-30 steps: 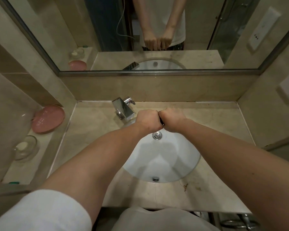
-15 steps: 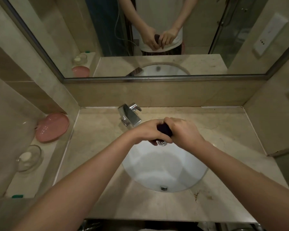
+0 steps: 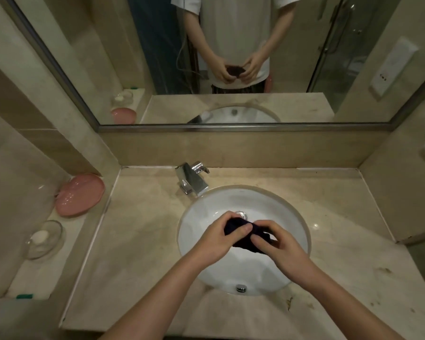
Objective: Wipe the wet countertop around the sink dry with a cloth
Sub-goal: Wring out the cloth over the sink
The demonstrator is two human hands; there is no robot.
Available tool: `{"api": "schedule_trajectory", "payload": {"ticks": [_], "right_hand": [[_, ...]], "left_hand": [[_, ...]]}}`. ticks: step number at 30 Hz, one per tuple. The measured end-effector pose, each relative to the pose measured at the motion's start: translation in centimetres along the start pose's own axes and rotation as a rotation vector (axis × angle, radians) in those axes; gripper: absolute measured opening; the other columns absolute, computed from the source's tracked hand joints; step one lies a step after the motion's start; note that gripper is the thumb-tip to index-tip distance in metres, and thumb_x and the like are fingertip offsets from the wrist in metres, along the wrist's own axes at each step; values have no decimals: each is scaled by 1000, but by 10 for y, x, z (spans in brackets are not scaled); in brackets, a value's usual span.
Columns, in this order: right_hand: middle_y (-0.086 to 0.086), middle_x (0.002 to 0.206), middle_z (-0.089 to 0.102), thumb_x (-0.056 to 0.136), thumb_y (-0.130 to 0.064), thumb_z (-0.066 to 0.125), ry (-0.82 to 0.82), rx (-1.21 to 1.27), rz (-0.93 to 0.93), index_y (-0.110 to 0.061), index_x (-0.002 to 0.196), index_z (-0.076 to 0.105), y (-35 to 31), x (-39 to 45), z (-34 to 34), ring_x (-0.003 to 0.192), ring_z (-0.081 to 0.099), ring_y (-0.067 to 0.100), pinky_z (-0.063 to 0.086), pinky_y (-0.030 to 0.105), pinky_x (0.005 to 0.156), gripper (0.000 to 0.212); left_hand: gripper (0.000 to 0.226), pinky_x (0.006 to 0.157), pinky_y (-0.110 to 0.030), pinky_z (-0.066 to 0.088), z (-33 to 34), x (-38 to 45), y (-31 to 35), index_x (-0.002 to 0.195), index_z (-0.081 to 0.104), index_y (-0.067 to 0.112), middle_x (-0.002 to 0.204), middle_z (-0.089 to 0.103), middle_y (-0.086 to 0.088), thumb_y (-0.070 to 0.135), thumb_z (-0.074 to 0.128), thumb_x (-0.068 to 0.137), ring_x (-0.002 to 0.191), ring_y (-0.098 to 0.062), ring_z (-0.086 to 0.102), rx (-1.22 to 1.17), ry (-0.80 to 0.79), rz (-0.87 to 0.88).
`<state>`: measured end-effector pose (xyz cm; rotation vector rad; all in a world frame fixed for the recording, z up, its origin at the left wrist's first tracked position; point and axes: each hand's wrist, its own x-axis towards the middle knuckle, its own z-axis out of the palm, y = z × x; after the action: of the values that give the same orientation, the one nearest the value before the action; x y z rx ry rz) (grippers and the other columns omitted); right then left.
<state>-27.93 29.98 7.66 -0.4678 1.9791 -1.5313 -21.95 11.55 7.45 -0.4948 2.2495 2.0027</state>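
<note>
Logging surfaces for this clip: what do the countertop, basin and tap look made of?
Countertop: beige polished stone, likely marble, with faint veining and sheen. Basin: glossy white, probably ceramic. Tap: chromed metal, mirror-bright.

Cloth [image 3: 241, 234] mostly hidden inside both grips, only a dark bunch showing. Drain [image 3: 241, 213] half covered by left hand [image 3: 220, 238]. Both forearms cut off at the bottom edge. Table [image 3: 138, 253] near edge cropped.

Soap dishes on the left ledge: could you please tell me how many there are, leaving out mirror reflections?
2. The pink dish lies farther back; the clear glass dish, holding a white soap, lies nearer. None seems hidden.
</note>
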Motion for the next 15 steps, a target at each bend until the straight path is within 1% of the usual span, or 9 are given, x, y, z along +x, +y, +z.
{"api": "schedule_trajectory", "payload": {"ticks": [2,4,5,7,9,11,12,14,15], "right_hand": [[-5,105,69,89,-13,74,-15,-35,24,-23,108,63,3,-3,-2,103,67,14,55,45,93,25],[-2,103,68,81,-9,75,-33,-43,62,-24,103,59,-1,-2,-5,96,69,15,58,41,85,30],[-2,100,68,79,-10,74,-32,-58,63,-25,100,58,-3,-1,-6,91,68,17,59,39,78,30],[-7,91,68,82,-13,74,-58,-86,45,-27,98,58,-8,3,-10,84,67,16,56,32,66,26],[-10,87,69,88,-24,75,-134,-98,-2,-28,97,61,-11,6,-12,80,66,13,52,26,65,18],[-10,84,69,93,-33,69,-151,-108,-60,-29,95,65,-15,8,-12,78,64,11,50,28,67,6],[-10,83,69,96,-33,65,-132,-112,-86,-30,95,67,-16,8,-13,78,64,10,50,30,70,4],[-8,91,72,101,-30,56,-71,-39,-87,-27,101,70,-20,9,-11,88,68,9,54,33,80,15],[-6,95,74,103,-29,51,-38,19,-55,-26,104,72,-22,8,-9,92,69,9,55,34,85,21]], "left_hand": [[17,78,-20,49,9,-8,9,96,68,27,93,71,12,43,72,91,88,-4,66,2,23,-55],[22,67,-19,45,18,-15,19,94,69,21,80,67,10,43,72,91,74,-5,61,-16,76,-110],[25,64,-19,44,22,-18,25,94,69,19,76,65,10,43,71,91,70,-6,59,-40,105,-137],[28,63,-18,43,27,-22,35,93,70,16,76,66,9,44,69,92,69,-6,59,-109,180,-186],[27,66,-16,44,29,-25,44,90,71,20,79,69,8,46,64,93,72,-5,61,-189,271,-272],[33,73,-23,46,27,-28,51,94,75,22,87,73,3,51,60,94,79,-9,65,-303,296,-384],[36,77,-26,47,25,-29,52,98,76,21,93,75,0,52,59,94,85,-12,67,-396,270,-424],[40,87,-31,50,21,-33,53,111,75,19,110,75,-3,51,57,96,103,-18,69,-557,172,-438],[41,90,-32,50,19,-36,52,118,73,19,116,74,-3,50,57,96,110,-19,69,-575,118,-416]]}}
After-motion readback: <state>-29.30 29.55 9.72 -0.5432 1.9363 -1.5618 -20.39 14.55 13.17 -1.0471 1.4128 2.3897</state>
